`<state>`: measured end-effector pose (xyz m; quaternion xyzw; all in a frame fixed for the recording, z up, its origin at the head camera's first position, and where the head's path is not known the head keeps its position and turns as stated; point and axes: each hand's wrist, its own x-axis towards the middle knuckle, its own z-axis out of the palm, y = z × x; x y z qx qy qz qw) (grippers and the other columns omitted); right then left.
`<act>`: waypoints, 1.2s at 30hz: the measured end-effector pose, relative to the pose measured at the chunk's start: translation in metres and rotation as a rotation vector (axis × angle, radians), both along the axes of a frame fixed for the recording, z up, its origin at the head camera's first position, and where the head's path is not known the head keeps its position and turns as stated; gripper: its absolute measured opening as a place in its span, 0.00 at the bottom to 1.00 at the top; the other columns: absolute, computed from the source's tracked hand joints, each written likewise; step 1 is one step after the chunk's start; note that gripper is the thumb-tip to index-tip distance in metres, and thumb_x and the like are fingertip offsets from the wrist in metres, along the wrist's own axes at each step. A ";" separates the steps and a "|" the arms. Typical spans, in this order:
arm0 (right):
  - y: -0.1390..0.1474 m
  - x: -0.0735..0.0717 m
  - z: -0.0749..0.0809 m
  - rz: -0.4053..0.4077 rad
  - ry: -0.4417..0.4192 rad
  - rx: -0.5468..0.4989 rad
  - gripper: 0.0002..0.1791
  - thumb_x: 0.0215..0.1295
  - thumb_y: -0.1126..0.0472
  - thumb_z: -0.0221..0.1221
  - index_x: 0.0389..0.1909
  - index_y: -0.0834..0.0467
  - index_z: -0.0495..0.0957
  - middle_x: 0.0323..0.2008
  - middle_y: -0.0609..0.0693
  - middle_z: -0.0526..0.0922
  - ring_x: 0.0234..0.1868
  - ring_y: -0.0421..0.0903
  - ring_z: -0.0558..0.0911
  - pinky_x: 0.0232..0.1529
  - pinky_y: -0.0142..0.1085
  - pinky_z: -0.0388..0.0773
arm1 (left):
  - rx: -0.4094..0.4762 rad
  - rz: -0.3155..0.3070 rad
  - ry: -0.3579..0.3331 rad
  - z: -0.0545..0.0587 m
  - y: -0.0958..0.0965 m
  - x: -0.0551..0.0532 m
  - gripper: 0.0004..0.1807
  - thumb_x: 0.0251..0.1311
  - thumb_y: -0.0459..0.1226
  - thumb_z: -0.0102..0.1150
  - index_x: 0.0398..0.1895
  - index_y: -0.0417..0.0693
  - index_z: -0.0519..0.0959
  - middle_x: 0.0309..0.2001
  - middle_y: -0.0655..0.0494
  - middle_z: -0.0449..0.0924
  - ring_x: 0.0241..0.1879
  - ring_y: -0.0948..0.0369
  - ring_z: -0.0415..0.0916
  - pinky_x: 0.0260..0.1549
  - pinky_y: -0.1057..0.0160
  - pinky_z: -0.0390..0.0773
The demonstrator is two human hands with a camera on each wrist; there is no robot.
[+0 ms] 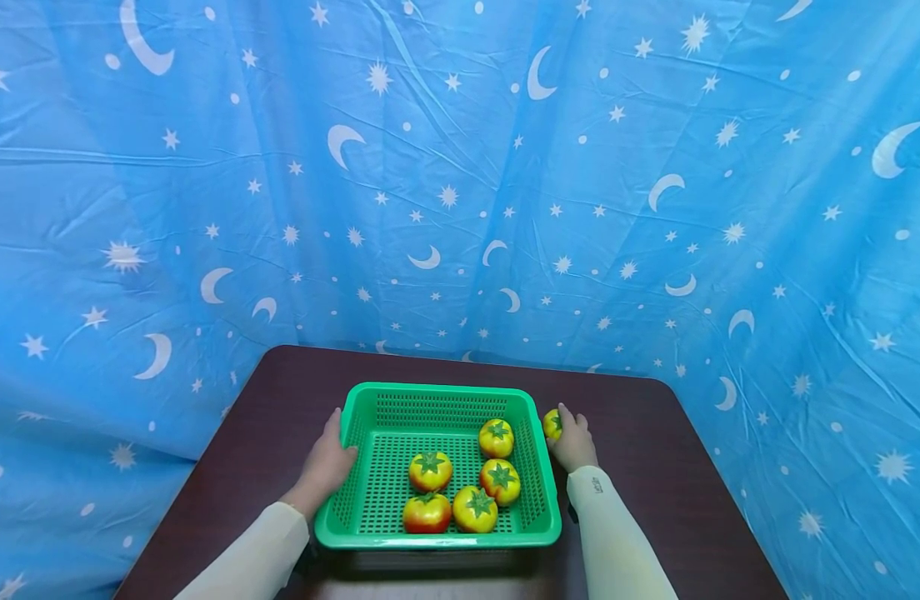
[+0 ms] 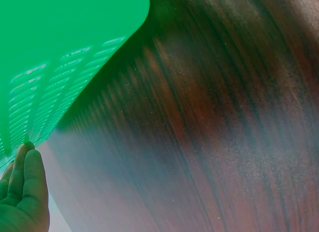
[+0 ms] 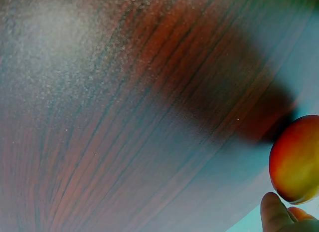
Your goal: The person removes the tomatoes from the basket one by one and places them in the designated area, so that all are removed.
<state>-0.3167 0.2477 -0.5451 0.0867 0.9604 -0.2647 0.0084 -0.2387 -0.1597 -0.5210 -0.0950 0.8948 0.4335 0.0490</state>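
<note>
A green plastic basket [image 1: 433, 542] with slotted walls stands on the dark table. Several red-and-yellow tomatoes [image 1: 500, 482] with green star-shaped tops lie inside, mostly towards its right and front. At the basket's left side, my left hand [image 1: 327, 462] holds the rim, thumb over the edge. The left wrist view shows its fingers [image 2: 35, 179] fairly straight against the outer wall. Just outside the right wall, my right hand [image 1: 575, 442] grips one more tomato [image 1: 552, 423], partly covered by the hand. In the right wrist view that tomato [image 3: 296, 159] is cut off by the frame edge.
The dark brown table [image 1: 640, 467] has rounded far corners and extends past both sides of the basket. A blue curtain [image 1: 460, 167] with white moons and stars hangs behind and around it.
</note>
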 end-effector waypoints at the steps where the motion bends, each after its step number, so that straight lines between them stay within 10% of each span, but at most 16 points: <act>1: 0.000 0.000 0.001 0.001 0.000 0.005 0.42 0.60 0.60 0.61 0.73 0.52 0.52 0.67 0.70 0.54 0.58 0.70 0.70 0.54 0.61 0.70 | 0.000 -0.001 0.000 0.000 0.000 0.000 0.43 0.65 0.33 0.44 0.75 0.43 0.31 0.69 0.29 0.51 0.65 0.35 0.59 0.55 0.36 0.67; 17: 0.011 -0.006 0.017 0.029 0.015 0.095 0.39 0.60 0.55 0.57 0.72 0.54 0.54 0.69 0.67 0.56 0.68 0.69 0.55 0.62 0.65 0.58 | 0.002 0.001 -0.002 0.002 0.002 0.000 0.42 0.65 0.33 0.44 0.75 0.43 0.32 0.69 0.29 0.51 0.64 0.36 0.60 0.55 0.37 0.67; 36: -0.012 -0.023 0.071 0.146 0.139 0.054 0.35 0.67 0.55 0.50 0.73 0.51 0.51 0.72 0.62 0.53 0.73 0.63 0.48 0.67 0.63 0.51 | 0.022 -0.004 -0.013 0.002 0.001 0.001 0.42 0.66 0.33 0.44 0.75 0.44 0.31 0.70 0.30 0.49 0.64 0.35 0.58 0.53 0.37 0.69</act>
